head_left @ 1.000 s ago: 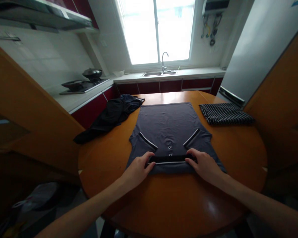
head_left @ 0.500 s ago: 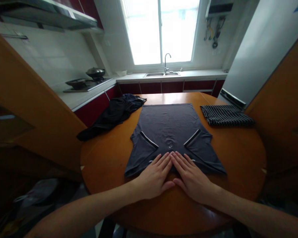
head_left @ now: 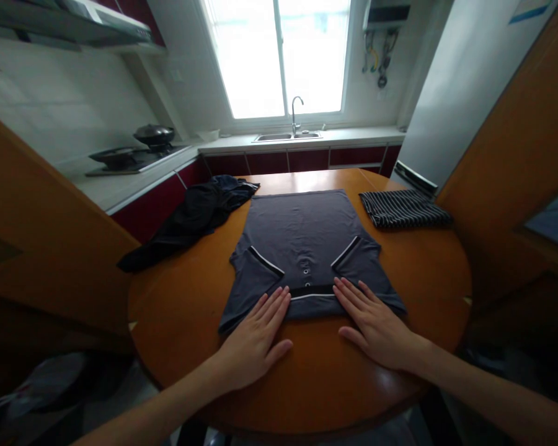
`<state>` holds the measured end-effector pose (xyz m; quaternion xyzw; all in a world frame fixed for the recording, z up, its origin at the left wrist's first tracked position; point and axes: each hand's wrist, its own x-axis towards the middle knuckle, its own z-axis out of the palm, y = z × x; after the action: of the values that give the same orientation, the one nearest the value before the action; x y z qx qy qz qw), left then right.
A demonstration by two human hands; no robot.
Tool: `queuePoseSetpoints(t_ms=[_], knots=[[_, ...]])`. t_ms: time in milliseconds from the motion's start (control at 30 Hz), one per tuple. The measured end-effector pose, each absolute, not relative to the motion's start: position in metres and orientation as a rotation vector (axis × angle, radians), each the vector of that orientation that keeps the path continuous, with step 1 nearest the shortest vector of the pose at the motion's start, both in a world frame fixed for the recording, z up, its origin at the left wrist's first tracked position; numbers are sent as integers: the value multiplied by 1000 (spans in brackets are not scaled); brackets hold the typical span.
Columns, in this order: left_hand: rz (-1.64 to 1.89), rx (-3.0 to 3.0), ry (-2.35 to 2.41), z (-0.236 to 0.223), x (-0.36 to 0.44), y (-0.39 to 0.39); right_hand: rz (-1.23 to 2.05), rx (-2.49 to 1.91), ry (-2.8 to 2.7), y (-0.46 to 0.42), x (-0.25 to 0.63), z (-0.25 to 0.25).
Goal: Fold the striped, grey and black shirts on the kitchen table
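A grey polo shirt lies spread on the round wooden table, its collar end toward me and its hem at the far side. Both short sleeves, with black and white trim, are laid inward over the body. My left hand rests flat on the shirt at the left end of the dark, white-edged collar. At the collar's right end my right hand lies flat too, fingers stretched forward. Both thumbs point inward over the bare wood. Two small buttons show above the collar.
A dark heap of clothing hangs over the table's left edge. On the right sits a folded black-and-white striped cloth. Behind the wooden table are a sink, a stove with a lidded pan and a fridge.
My hands have slid apart along the collar, left hand to the left and right hand to the right, uncovering the collar band and a second button. The view has turned slightly right.
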<state>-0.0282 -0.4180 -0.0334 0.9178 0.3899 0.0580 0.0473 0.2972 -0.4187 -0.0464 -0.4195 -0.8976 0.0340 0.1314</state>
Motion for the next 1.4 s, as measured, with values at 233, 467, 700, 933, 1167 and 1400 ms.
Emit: queuePoseSetpoints(t_ms=[233, 467, 700, 933, 1167, 1400], knots=[[202, 2755, 1255, -25, -31, -450, -109, -1320, -2487, -431, 313, -55], [157, 2868, 1121, -8, -17, -464, -186, -1246, -2480, -433, 293, -46], [120, 2893, 1542, -30, -72, -418, 19, -1143, -2634, -421, 275, -50], [156, 2762, 1494, -31, -99, -442, 134, -1152, -2601, -418, 278, -54], [740, 2322, 1596, -29, -116, -451, 98, -1147, -2595, -419, 277, -55], [862, 2206, 1534, -27, -112, -441, 83, -1143, -2591, -418, 278, -58]])
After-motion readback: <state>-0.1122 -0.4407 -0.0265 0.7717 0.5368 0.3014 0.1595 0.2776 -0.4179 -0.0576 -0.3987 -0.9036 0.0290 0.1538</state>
